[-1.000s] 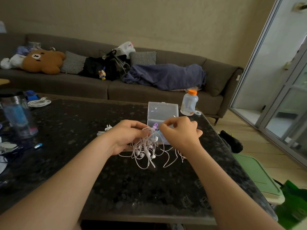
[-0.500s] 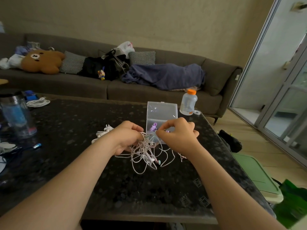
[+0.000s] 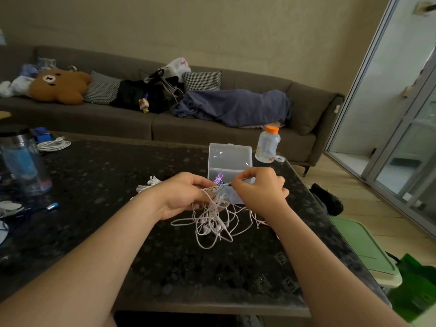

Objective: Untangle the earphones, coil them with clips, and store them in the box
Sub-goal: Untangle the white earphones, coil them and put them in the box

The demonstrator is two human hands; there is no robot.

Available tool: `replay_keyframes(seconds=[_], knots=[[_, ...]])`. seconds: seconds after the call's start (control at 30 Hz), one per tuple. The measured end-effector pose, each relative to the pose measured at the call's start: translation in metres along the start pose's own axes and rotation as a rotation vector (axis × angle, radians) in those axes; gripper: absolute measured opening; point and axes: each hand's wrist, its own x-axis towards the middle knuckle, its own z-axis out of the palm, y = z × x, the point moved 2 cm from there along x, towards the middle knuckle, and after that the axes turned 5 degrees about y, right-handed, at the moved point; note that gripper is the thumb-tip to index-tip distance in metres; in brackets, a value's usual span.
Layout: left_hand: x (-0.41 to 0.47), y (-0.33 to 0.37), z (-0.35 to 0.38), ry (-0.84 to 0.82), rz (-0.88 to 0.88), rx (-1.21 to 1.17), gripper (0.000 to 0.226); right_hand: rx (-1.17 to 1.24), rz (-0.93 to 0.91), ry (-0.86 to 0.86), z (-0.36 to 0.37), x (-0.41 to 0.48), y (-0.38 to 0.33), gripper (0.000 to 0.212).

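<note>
Hands first: the left hand [image 3: 181,197] is curled round the top of a tangled bunch of white earphones [image 3: 214,220] and holds it up. The right hand [image 3: 259,190] pinches one strand between thumb and forefinger, just beside the left hand's fingers.

A long grey sofa [image 3: 141,121] runs across the back of the room. In front of it is a dark speckled table [image 3: 94,175], where the work is happening. A clear plastic box [image 3: 230,159] stands open on the table, directly behind the hands. The lower loops of the earphones trail onto the table in front of the box. A purple clip [image 3: 219,178] shows inside the box, just above the pinched strand.

The step in hand looks like untangling, and nothing is coiled or stored yet. To do it well, the left hand should keep the bunch loose rather than squeezed. The right hand should follow its one strand back to a free end and feed that end out through the loops. Pulling hard would tighten the knots, and letting the bunch hang helps the loops fall open.

How many pairs are in the tangle cannot be told. A small blue spot sits where the fingers meet, possibly a second clip, but it is too small to be sure. The left hand's fingertips are hidden behind the cords. More white earphones [image 3: 148,184] seem to lie on the table behind the left wrist, partly covered.
</note>
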Motion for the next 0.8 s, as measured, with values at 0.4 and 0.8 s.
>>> replay_keyframes(seconds=[0.4,0.8], knots=[[0.008,-0.001,-0.005,0.186,0.008,-0.144,0.017,-0.161,0.05,-0.099,0.005,0.0,0.006,0.017],[0.007,-0.002,-0.001,0.026,0.093,-0.176,0.026,-0.218,0.038,-0.155,0.007,0.001,0.012,0.025]])
